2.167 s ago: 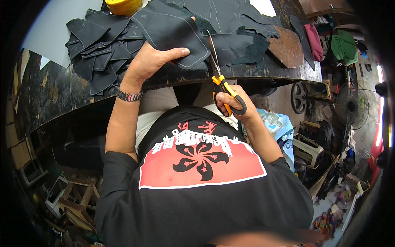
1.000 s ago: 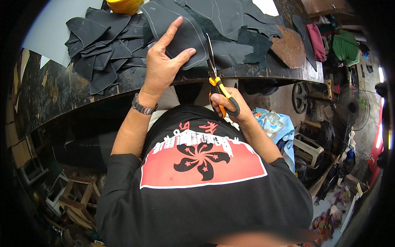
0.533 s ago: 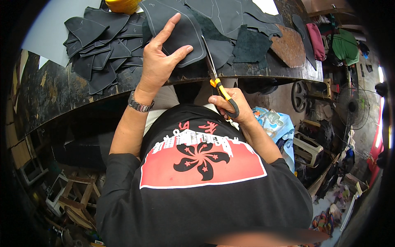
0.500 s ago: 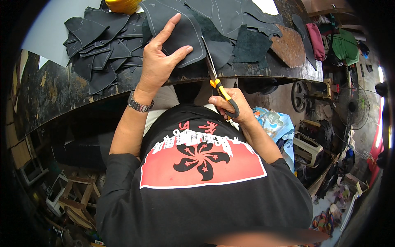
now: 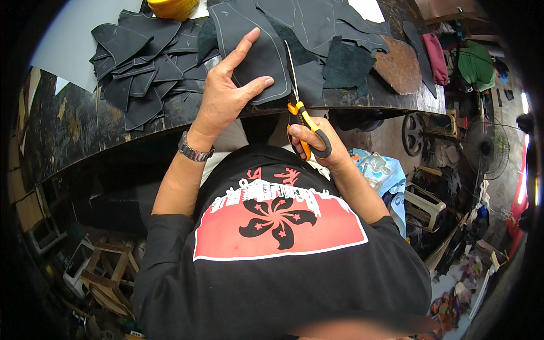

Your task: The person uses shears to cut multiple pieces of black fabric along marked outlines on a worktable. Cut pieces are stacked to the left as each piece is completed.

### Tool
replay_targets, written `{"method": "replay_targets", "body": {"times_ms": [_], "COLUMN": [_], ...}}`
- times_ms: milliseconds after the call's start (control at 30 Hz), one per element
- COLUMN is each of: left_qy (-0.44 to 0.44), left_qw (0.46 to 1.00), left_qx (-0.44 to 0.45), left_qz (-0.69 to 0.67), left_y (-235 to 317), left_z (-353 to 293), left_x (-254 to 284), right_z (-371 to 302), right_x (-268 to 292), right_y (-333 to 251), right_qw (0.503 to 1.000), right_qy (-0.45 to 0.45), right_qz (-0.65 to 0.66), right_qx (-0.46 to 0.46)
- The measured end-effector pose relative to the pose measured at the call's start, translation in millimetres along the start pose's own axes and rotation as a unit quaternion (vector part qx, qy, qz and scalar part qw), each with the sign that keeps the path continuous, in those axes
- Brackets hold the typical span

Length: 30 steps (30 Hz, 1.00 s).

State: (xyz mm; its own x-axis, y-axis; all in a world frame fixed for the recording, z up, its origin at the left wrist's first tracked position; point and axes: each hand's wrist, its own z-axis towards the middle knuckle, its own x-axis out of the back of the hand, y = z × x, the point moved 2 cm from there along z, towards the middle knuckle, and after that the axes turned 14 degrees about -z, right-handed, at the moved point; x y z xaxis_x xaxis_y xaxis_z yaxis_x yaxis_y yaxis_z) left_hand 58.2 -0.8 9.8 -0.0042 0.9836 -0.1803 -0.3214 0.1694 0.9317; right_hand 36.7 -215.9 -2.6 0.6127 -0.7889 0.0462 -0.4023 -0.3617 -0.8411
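My left hand [image 5: 229, 90] holds a black leather piece [image 5: 249, 48] marked with a pale outline. Thumb and index finger lie spread on its top, while the other fingers are hidden beneath. In my right hand [image 5: 320, 139] are scissors [image 5: 303, 116] with yellow and black handles, thumb and fingers wrapped round the grips. Their blades point up and away along the piece's right edge, close to the outline. Whether the blades touch the leather I cannot tell.
Many-cornered black cut pieces [image 5: 139, 68] lie heaped at the left of the dark worktable [image 5: 68, 127]. A larger outlined black sheet [image 5: 314, 25] and dark scraps [image 5: 345, 65] lie to the right, beside a brown board [image 5: 399, 68]. A yellow round object [image 5: 173, 7] stands at the back.
My left hand and the leather piece have shifted right and slightly nearer. The scissors have turned more upright, and their handles now show apart.
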Motion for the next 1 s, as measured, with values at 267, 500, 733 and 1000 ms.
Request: {"method": "replay_targets", "body": {"times_ms": [267, 500, 733, 1000], "left_qy": [0.0, -0.022, -0.019, -0.008], "left_qw": [1.0, 0.999, 0.999, 0.999], "left_qx": [0.006, 0.023, 0.028, 0.048], "left_qz": [0.0, -0.009, 0.004, -0.019], "left_y": [-1, -5, -7, -8], "left_z": [1, -4, -7, -3], "left_x": [1, -3, -4, 1], "right_z": [-2, 4, 5, 2], "right_x": [5, 8, 6, 10], "right_y": [6, 0, -1, 4], "right_qw": [0.996, 1.0, 1.0, 0.999], "right_qy": [0.028, -0.004, -0.006, 0.009], "right_qz": [-0.085, -0.03, 0.008, -0.04], "right_qx": [-0.023, -0.006, 0.013, -0.007]}}
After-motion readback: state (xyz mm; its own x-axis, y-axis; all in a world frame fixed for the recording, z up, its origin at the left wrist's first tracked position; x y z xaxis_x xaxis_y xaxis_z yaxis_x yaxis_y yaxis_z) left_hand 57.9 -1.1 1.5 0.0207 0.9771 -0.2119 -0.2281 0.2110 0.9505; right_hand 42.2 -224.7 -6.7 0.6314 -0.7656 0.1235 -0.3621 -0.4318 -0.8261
